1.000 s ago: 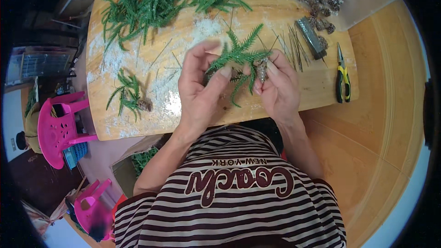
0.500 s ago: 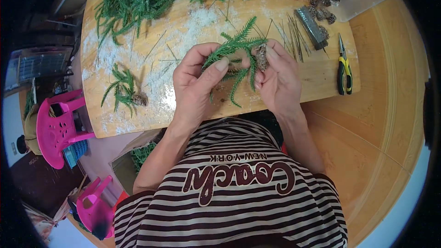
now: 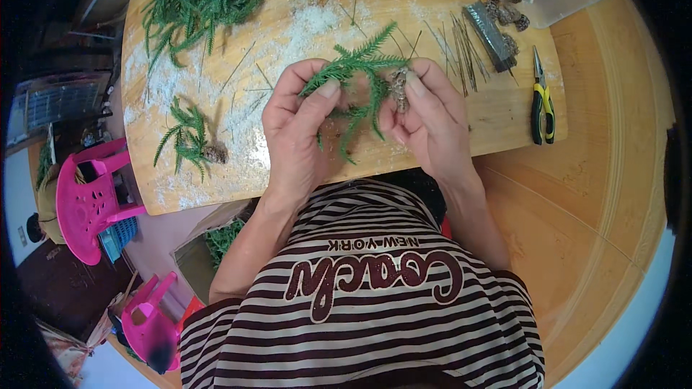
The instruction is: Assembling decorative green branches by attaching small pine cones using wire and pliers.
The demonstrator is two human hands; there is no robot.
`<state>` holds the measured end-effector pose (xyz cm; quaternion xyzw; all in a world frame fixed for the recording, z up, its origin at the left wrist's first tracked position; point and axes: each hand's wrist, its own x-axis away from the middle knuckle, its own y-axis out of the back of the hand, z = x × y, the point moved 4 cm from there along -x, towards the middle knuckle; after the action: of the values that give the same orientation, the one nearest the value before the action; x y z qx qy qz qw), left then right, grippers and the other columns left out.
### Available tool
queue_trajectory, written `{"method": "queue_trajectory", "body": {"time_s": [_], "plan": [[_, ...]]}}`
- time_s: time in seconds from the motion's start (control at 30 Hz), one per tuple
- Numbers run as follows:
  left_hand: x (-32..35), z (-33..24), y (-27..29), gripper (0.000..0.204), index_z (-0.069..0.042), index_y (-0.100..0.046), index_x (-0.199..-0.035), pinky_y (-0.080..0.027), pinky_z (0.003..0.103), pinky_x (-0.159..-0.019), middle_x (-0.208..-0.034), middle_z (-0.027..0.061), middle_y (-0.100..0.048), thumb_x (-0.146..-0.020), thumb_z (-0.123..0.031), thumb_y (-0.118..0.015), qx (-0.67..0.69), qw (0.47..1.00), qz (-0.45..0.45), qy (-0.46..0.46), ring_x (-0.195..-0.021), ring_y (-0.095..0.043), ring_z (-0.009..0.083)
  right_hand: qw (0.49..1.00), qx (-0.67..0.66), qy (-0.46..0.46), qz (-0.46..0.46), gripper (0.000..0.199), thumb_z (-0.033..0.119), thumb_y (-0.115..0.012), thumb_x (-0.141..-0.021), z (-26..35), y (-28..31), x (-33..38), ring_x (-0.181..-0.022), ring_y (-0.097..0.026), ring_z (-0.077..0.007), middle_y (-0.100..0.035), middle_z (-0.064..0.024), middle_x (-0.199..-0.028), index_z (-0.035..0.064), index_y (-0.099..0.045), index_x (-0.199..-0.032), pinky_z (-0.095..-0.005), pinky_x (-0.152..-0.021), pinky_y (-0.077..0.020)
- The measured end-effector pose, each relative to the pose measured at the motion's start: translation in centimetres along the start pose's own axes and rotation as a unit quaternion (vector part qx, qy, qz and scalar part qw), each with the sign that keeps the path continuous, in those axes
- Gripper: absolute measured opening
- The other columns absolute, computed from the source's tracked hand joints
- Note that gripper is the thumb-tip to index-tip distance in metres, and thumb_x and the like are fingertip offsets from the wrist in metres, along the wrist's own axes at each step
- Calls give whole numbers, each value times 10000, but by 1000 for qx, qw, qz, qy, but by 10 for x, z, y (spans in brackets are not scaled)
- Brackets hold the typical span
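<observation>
Left hand (image 3: 299,126) pinches the green conifer sprigs (image 3: 357,75); right hand (image 3: 425,119) clamps a small pine cone (image 3: 398,88) against them, above the wooden board's (image 3: 288,25) near edge.

Single head view, fisheye, looking steeply down from above the person's own chest. Left hand (image 3: 299,130) and right hand (image 3: 425,119) sit close, just above frame centre; wooden board (image 3: 216,173) extends beyond them. Edges bend toward the rim.
</observation>
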<state>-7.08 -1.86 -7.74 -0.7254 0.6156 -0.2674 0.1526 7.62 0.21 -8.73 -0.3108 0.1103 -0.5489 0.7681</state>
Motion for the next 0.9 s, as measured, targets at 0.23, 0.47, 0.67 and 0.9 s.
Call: {"method": "queue_trajectory", "body": {"time_s": [0.23,0.47,0.67,0.9], "plan": [[5,-11,1,238,1,-502,-1070,-406,233,-743,-859,33,-566,-835,-38,-502,-52,999,-7,-3,-790,-513,92,986,124,70,-84,155,122,-450,-939,3,23,22,-654,-529,-102,-586,-131,-997,22,-489,-1051,-194,-504,-392],[3,-2,3,253,-1,-489,-1073,-390,225,-734,-889,34,-543,-825,-54,-481,-92,995,-17,-26,-819,-510,90,947,257,188,-45,161,92,-483,-915,14,6,27,-714,-536,-95,-571,-105,-1068,15,-517,-1053,-198,-583,-420],[4,0,-3,313,18,-462,-1120,-401,254,-773,-973,77,-540,-817,-54,-485,-107,993,-21,-45,-845,-521,120,923,352,146,60,194,64,-501,-898,6,-4,12,-737,-531,-89,-561,-88,-1077,13,-510,-1084,-202,-631,-424],[3,3,-1,318,25,-446,-1139,-398,312,-849,-1021,100,-545,-876,-153,-469,-8,1000,28,11,-905,-509,162,982,166,77,50,219,109,-489,-909,2,-1,8,-712,-526,-94,-564,-101,-1064,-6,-480,-1095,-211,-592,-413]]}}
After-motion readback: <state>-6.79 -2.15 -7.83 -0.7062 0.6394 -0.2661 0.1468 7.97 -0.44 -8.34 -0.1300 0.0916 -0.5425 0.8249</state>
